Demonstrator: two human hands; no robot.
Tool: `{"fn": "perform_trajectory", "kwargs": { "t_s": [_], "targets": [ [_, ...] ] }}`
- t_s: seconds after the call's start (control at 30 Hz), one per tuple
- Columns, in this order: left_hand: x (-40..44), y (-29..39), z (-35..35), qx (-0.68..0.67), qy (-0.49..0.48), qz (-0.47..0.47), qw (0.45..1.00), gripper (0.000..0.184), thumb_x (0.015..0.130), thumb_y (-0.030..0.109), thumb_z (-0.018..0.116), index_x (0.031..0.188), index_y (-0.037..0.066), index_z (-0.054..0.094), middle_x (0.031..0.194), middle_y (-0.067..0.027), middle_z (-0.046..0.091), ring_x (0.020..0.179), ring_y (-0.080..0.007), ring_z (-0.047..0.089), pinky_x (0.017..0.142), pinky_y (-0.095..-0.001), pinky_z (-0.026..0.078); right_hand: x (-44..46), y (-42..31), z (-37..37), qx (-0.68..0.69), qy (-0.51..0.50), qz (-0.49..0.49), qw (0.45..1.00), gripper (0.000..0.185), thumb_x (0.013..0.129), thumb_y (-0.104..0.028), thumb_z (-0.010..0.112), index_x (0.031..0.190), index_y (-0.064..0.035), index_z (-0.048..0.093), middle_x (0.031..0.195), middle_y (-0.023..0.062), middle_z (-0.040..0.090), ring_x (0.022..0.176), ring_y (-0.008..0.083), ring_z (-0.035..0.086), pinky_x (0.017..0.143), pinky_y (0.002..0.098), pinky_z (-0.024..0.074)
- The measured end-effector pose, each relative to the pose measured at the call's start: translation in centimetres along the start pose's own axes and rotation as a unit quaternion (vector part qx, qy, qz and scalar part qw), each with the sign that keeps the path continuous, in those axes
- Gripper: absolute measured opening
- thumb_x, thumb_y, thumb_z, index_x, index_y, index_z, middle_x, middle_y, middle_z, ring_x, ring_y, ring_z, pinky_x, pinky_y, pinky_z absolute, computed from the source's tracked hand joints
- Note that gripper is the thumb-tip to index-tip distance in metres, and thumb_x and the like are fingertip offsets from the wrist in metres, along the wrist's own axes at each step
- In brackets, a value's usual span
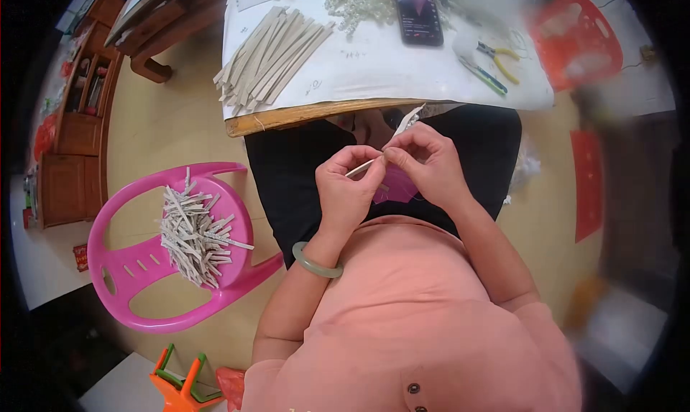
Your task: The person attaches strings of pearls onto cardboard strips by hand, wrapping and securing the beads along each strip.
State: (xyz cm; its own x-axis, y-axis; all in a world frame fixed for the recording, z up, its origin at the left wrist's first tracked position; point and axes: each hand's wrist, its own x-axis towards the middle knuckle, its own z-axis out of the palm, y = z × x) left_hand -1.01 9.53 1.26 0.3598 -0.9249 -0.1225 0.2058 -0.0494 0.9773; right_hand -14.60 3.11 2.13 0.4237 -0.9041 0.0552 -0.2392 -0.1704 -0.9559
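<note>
Over my lap, in front of the table edge, both hands pinch one narrow pale strip (408, 119). My left hand (352, 189) grips its lower left part between thumb and index finger. My right hand (424, 160) is closed on it higher up, its fingertips meeting those of my left. The strip's upper end sticks out past my right hand, with small whitish bits along it that I cannot make out. Fingers hide its middle. On the table lies a fanned pile of similar flat strips (273, 56).
A pink chair (136, 297) at left bears a heap of strips (194, 236). On the white-covered table (338, 74) are a phone (418, 13), clear beads (359, 6), yellow-handled pliers (499, 58) and a green-handled tool (485, 74). A red stool (578, 42) stands at right.
</note>
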Motion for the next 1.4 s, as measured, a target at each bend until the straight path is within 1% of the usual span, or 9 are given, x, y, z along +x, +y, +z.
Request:
{"fn": "perform_trajectory", "kwargs": {
  "t_s": [0.2, 0.3, 0.37, 0.43, 0.53, 0.67, 0.8, 1.0, 1.4],
  "targets": [
    [0.0, -0.2, -0.3, 0.020, -0.021, -0.014, 0.999, 0.004, 0.081, -0.001, 0.066, 0.084, -0.002, 0.065, 0.076, -0.0038, 0.066, 0.067, -0.0055, 0.060, 0.058, -0.0173, 0.047, 0.2, 0.2, -1.4, 0.198, 0.077, 0.052, 0.976, 0.007, 0.087, -0.007, 0.061, 0.084, -0.0001, 0.061, 0.082, 0.0040, 0.060, 0.069, 0.0074, 0.055, 0.064, 0.0225, 0.0467],
    [0.7, -0.9, -0.8, 0.006, -0.010, -0.006, 1.000, 0.003, 0.081, -0.001, 0.065, 0.084, -0.003, 0.064, 0.078, -0.0073, 0.067, 0.070, -0.0080, 0.062, 0.061, -0.0184, 0.049, 1.4, 0.1, -5.9, 0.322, 0.114, -0.001, 0.940, 0.018, 0.095, -0.017, 0.050, 0.092, -0.0004, 0.058, 0.085, 0.0101, 0.063, 0.076, 0.0178, 0.064, 0.077, 0.0314, 0.0528],
    [1.1, -1.4, -1.5, 0.021, 0.006, -0.005, 1.000, 0.003, 0.082, -0.002, 0.063, 0.084, -0.004, 0.063, 0.079, -0.0100, 0.067, 0.073, -0.0117, 0.065, 0.067, -0.0209, 0.052, 1.1, 0.7, -11.7, 0.429, 0.158, -0.009, 0.889, 0.014, 0.095, -0.013, 0.050, 0.095, -0.0019, 0.058, 0.087, 0.0103, 0.064, 0.081, 0.0183, 0.064, 0.082, 0.0352, 0.0536],
    [1.5, -1.8, -2.0, 0.024, 0.020, -0.001, 1.000, 0.003, 0.082, -0.002, 0.062, 0.084, -0.004, 0.063, 0.079, -0.0099, 0.067, 0.073, -0.0121, 0.065, 0.068, -0.0213, 0.052, 0.2, 1.9, -20.4, 0.468, 0.196, -0.019, 0.862, 0.014, 0.090, -0.003, 0.051, 0.101, -0.0015, 0.058, 0.093, 0.0074, 0.063, 0.081, 0.0130, 0.062, 0.079, 0.0284, 0.0529],
    [2.0, -1.9, -2.9, 0.031, 0.039, 0.007, 0.999, 0.002, 0.082, -0.003, 0.062, 0.083, -0.003, 0.063, 0.079, -0.0095, 0.067, 0.074, -0.0127, 0.065, 0.070, -0.0222, 0.052, -2.9, 3.8, -36.5, 0.336, 0.298, -0.033, 0.893, 0.026, 0.081, 0.011, 0.050, 0.105, 0.0022, 0.056, 0.096, 0.0094, 0.061, 0.080, 0.0186, 0.061, 0.077, 0.0258, 0.0521],
    [2.5, -2.4, -3.9, 0.069, 0.066, 0.019, 0.995, 0.001, 0.080, -0.002, 0.063, 0.082, -0.003, 0.063, 0.077, -0.0079, 0.067, 0.073, -0.0114, 0.065, 0.069, -0.0218, 0.052, -9.9, 4.8, -54.3, 0.238, 0.386, -0.066, 0.889, 0.020, 0.087, 0.002, 0.051, 0.106, 0.0015, 0.056, 0.100, 0.0102, 0.061, 0.082, 0.0183, 0.060, 0.074, 0.0269, 0.0520],
    [2.7, -2.6, -4.0, 0.121, 0.086, 0.046, 0.988, 0.001, 0.079, -0.002, 0.064, 0.080, -0.002, 0.064, 0.074, -0.0051, 0.066, 0.067, -0.0079, 0.062, 0.062, -0.0190, 0.049, -14.9, 6.1, -64.1, 0.271, 0.447, -0.098, 0.847, 0.016, 0.093, -0.008, 0.052, 0.106, 0.0007, 0.057, 0.102, 0.0104, 0.061, 0.082, 0.0175, 0.059, 0.073, 0.0270, 0.0516],
    [2.7, -3.1, -3.6, 0.143, 0.096, 0.052, 0.984, 0.003, 0.076, 0.001, 0.065, 0.077, -0.001, 0.064, 0.067, 0.0011, 0.061, 0.058, -0.0025, 0.053, 0.052, -0.0179, 0.042, -15.8, 8.3, -63.1, 0.214, 0.457, -0.065, 0.861, 0.014, 0.094, -0.011, 0.052, 0.102, -0.0002, 0.058, 0.100, 0.0097, 0.062, 0.080, 0.0164, 0.060, 0.073, 0.0251, 0.0520],
    [2.9, -3.9, -4.2, -0.006, 0.044, -0.070, 0.997, 0.006, 0.084, 0.002, 0.061, 0.085, -0.004, 0.063, 0.079, -0.0106, 0.067, 0.071, -0.0154, 0.066, 0.069, -0.0261, 0.055, -14.6, 8.0, -56.2, 0.065, 0.379, -0.046, 0.922, 0.012, 0.093, -0.009, 0.052, 0.098, 0.0003, 0.058, 0.097, 0.0107, 0.063, 0.074, 0.0152, 0.060, 0.068, 0.0220, 0.0531]
  ]
}}
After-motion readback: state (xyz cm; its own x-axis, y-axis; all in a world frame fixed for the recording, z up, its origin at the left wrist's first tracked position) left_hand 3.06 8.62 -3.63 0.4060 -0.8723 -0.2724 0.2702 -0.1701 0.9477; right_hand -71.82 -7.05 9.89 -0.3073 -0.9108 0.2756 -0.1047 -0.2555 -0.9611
